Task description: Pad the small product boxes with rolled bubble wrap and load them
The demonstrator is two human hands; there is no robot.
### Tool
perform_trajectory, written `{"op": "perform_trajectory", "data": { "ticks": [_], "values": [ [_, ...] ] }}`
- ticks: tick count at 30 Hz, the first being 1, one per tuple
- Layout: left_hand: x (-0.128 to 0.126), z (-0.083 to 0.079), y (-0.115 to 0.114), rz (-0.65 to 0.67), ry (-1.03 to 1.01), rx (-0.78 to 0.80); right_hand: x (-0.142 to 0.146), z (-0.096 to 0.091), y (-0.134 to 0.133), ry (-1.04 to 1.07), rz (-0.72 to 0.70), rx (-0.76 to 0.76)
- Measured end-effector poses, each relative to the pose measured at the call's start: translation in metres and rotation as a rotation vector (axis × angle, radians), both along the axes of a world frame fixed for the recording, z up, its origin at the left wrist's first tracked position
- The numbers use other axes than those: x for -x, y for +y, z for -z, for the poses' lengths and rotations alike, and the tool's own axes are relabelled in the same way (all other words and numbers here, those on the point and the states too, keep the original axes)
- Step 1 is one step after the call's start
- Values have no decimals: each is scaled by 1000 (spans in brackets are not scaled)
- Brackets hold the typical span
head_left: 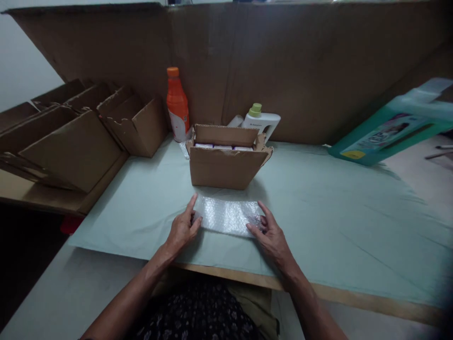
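Strip of bubble wrap [228,216], laid lengthwise across the near side of the green cloth [336,222], right in front of the small open carton [222,167]. Left hand [183,226] grips its left end, thumb on top, index finger out along the end. Right hand [273,233] mirrors it: thumb over the right end, fingers curled at the edge. One hand per end looks like a way to keep the strip flat and square; the middle is unsupported by fingers.

Carton is upright, flaps up, neither hand touching it. Tops of white-and-purple packs [222,147] show inside; contents unreadable. Sits centred just beyond the wrap, presumably for easy reach.

Behind it: orange bottle [178,106] to the left, white jug with green cap [262,122] to the right, partly hidden by the carton. Teal jug [392,127] at far right appears tilted; could be lens distortion. More open cartons [132,125] grouped at left, likely parked there to keep the middle workable. Tall cardboard panel [300,61] stands behind, probably as a backstop.
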State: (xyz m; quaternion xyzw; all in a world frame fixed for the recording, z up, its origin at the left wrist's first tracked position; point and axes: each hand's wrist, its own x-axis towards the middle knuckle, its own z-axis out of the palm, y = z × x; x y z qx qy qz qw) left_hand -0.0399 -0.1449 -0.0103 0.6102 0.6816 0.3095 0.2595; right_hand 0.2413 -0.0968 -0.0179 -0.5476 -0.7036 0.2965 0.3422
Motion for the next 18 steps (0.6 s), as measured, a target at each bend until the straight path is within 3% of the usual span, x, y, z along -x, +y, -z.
{"op": "perform_trajectory", "data": {
  "ticks": [5, 8, 11, 14, 16, 18],
  "values": [
    [3, -1, 4, 233, 150, -16, 0, -1, 2, -206, -157, -222],
    [4, -22, 0, 359, 325, -151, 2, -16, 7, -290, -284, -410],
    [10, -61, 3, 294, 468, -535, 4, -55, 18, -303, -281, -659],
    [21, -106, 31, 161, 506, -895, 12, -110, 43, -291, -101, -895],
    [29, -129, 62, 128, 491, -940, 20, -143, 69, -289, -25, -945],
    [35, -147, 94, 157, 410, -813, 28, -167, 100, -274, -60, -861]
  ]
}}
